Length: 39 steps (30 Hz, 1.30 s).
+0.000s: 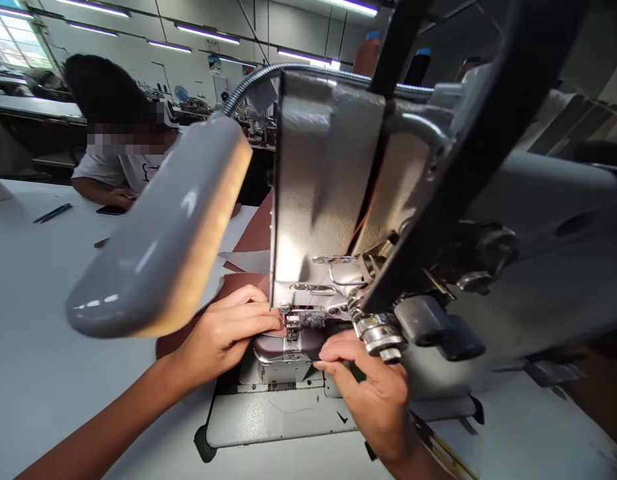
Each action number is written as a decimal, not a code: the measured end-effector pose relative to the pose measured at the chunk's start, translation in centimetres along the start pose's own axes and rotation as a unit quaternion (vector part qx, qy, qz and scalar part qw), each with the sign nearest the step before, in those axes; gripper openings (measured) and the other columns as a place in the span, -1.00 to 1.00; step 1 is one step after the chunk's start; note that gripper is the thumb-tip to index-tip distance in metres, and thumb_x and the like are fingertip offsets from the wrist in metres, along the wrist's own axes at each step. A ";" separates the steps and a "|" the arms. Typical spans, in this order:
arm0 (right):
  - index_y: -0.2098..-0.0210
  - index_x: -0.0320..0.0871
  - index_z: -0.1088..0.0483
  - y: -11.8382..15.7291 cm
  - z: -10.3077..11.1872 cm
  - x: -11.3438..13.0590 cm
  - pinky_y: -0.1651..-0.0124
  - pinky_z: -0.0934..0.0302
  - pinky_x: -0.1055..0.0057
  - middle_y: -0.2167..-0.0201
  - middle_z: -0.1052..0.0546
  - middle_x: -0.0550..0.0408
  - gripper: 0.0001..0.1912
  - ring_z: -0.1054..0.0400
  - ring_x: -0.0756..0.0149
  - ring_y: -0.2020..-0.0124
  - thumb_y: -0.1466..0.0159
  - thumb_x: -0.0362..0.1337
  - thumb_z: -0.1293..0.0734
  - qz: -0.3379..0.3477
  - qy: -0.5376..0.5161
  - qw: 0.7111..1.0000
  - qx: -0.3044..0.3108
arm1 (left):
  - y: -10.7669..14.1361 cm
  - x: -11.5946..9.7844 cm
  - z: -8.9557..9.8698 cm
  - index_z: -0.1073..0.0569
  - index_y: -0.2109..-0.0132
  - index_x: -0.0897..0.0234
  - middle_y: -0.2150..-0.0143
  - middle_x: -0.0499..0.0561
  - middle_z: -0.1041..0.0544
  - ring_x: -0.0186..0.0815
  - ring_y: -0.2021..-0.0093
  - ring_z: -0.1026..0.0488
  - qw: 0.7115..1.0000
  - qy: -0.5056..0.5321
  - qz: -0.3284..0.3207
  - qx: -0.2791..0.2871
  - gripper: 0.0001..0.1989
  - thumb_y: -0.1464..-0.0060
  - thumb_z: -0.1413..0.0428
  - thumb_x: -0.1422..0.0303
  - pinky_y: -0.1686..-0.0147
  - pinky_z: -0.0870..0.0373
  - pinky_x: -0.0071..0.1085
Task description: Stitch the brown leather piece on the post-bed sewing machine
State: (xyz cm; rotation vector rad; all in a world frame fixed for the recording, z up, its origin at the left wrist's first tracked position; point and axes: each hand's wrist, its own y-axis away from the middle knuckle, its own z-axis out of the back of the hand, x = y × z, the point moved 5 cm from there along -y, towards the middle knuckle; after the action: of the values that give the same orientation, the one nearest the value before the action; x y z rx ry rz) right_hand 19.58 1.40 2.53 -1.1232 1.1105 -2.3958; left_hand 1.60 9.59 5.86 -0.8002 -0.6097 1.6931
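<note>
A grey industrial sewing machine (328, 187) fills the middle of the head view. Under its presser foot (292, 328) lies a brown leather piece (308, 343). My left hand (228, 330) presses on the leather just left of the presser foot, fingertips pinched on its edge. On the right side my right hand (371, 383) holds the same piece with fingertips against it, below the machine's metal knob (378, 330). More brown leather (238, 283) spreads out behind my left hand.
A grey gooseneck lamp head (158, 233) hangs close over the left of the work. Another person (115, 143) sits at the white table (38, 300) at back left, with a pen (52, 213) and a dark phone (111, 210) nearby. Thread cones (367, 53) stand behind the machine.
</note>
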 end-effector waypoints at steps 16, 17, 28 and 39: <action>0.24 -0.21 -0.53 -0.7 -2.3 2.3 0.10 -0.31 0.37 0.37 -0.55 0.05 -0.78 -0.38 0.35 0.27 -0.18 -0.57 -0.35 0.158 0.087 0.984 0.002 | 1.7 1.6 -0.6 -0.53 0.10 0.17 0.09 -0.09 -0.55 -0.38 0.03 -0.41 0.995 0.056 0.032 0.077 -0.57 -0.17 0.10 0.71 -0.14 -0.27 -0.35; 0.23 -0.21 -0.53 -0.7 -2.3 2.3 0.10 -0.31 0.37 0.37 -0.54 0.05 -0.78 -0.38 0.35 0.28 -0.18 -0.57 -0.36 0.157 0.090 0.983 0.002 | 1.6 1.6 -0.6 -0.53 0.11 0.19 0.11 -0.09 -0.56 -0.38 0.05 -0.41 0.996 0.059 0.023 0.069 -0.58 -0.16 0.10 0.72 -0.14 -0.27 -0.35; 0.17 -0.22 -0.53 0.0 -1.8 2.0 0.23 -0.35 0.31 0.39 -0.52 -0.03 -0.76 -0.38 0.27 0.31 -0.22 -0.55 -0.31 0.152 0.104 0.983 0.017 | 0.4 1.2 -0.1 -0.50 0.18 0.23 0.30 -0.12 -0.54 -0.44 0.26 -0.37 0.996 0.048 0.013 0.070 -0.58 -0.13 0.12 0.75 0.16 -0.35 -0.55; 0.37 -0.16 -0.54 1.7 2.4 -6.4 0.18 -0.30 0.44 0.38 -0.58 0.05 -0.74 -0.44 0.31 0.30 -0.18 -0.56 -0.26 -0.032 0.239 0.970 0.045 | -0.4 1.8 -0.2 -0.47 0.20 0.23 0.39 -0.14 -0.52 -0.44 0.24 -0.34 0.996 0.030 -0.066 0.049 -0.62 -0.14 0.14 0.71 0.26 -0.33 -0.64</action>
State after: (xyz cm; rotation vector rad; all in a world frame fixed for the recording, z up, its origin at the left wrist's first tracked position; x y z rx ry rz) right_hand 25.51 2.35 -1.18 -0.5691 1.0917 -2.8224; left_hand 1.68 11.47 5.69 -0.7231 -0.5215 1.5611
